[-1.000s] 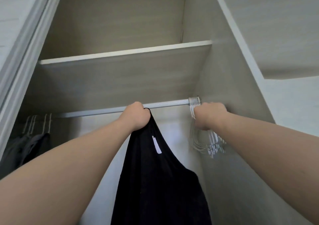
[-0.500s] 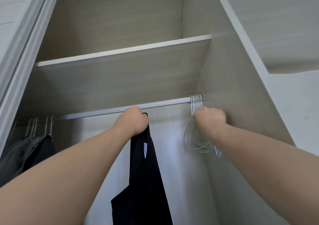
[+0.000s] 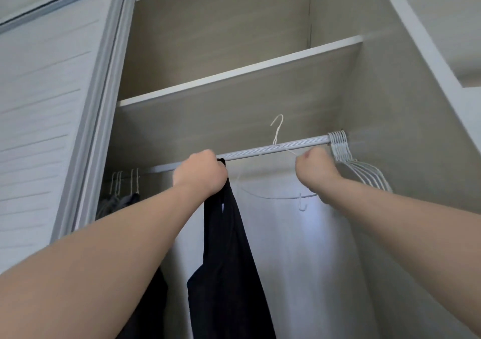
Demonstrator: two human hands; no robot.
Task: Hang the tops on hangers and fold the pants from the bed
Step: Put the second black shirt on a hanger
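— One white hanger (image 3: 277,131) has come away from the bunch, and its hook now stands above the rail (image 3: 250,153).
— Who has it?
— The right hand (image 3: 316,173), fisted round its wire. The left hand (image 3: 200,173) clutches the black top (image 3: 226,234) by its upper edge, just under the rail. The top hangs down inside the wardrobe (image 3: 377,104).
— What else is in there?
— The spare hangers (image 3: 338,144) are at the rail's right end, dark clothes (image 3: 122,199) hang at the far left, and there is a shelf (image 3: 234,77) above.

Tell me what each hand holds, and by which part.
Left hand grips the black top by its upper end; right hand holds a white wire hanger by one shoulder.
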